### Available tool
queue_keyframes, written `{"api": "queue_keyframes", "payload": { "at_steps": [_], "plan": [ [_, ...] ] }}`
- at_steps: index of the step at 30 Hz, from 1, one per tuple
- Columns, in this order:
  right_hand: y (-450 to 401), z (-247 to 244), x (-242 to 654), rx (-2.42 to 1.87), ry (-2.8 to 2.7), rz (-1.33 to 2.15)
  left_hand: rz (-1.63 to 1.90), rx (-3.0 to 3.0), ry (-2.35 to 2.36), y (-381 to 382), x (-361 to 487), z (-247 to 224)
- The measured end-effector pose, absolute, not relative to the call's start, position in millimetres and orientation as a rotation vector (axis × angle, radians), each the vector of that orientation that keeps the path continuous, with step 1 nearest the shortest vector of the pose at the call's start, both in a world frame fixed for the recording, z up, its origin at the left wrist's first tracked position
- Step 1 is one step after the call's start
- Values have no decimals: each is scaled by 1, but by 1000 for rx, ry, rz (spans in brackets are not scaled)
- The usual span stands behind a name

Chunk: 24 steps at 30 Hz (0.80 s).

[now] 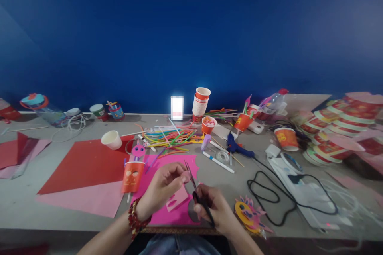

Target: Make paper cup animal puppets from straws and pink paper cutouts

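My right hand [214, 205] is closed around the dark handles of a pair of scissors [204, 208], whose slim blades point up and away from me. Just left of the blades, my left hand [166, 183] pinches a small pink paper piece [186, 176] between thumb and fingers. Beneath both hands lies a bright pink sheet [157, 213] with cut-out edges. On it rests a lighter pink paper scrap [180, 199] with holes cut in it. A red paper cup [131, 177] with a pink bunny face [138, 150] lies by my left wrist.
Red paper [86, 163] and pale pink paper [98, 199] spread leftward. Ahead are colourful pipe cleaners [170, 137], a white marker [218, 162] and a blue glue gun [239, 147]. Its black cord [269, 175] loops rightward, near a yellow-and-pink paper figure [247, 212] and stacked cups [353, 115].
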State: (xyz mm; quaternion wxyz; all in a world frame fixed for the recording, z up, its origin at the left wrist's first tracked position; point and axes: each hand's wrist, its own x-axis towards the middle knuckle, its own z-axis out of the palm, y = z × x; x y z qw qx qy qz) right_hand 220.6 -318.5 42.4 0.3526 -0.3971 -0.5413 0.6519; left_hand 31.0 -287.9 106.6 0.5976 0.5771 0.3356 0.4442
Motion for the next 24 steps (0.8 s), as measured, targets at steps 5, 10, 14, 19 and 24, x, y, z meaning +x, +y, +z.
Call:
{"api": "queue_keyframes", "payload": {
  "at_steps": [5,10,14,19,24],
  "plan": [
    [-318,40,221,-1036,-1404,1668,1026,1332,779,-288,31,104],
    [-318,40,222,-1039,-1405,1682,1025,1336,783,-288,30,103],
    [-318,39,222,-1043,-1399,1688,1020,1338,787,-288,30,104],
    [-318,38,223,-1062,-1441,1637,1009,1319,796,-288,30,106],
    [-319,37,225,-1064,-1463,1598,1005,1315,796,-286,30,105]
  ]
}}
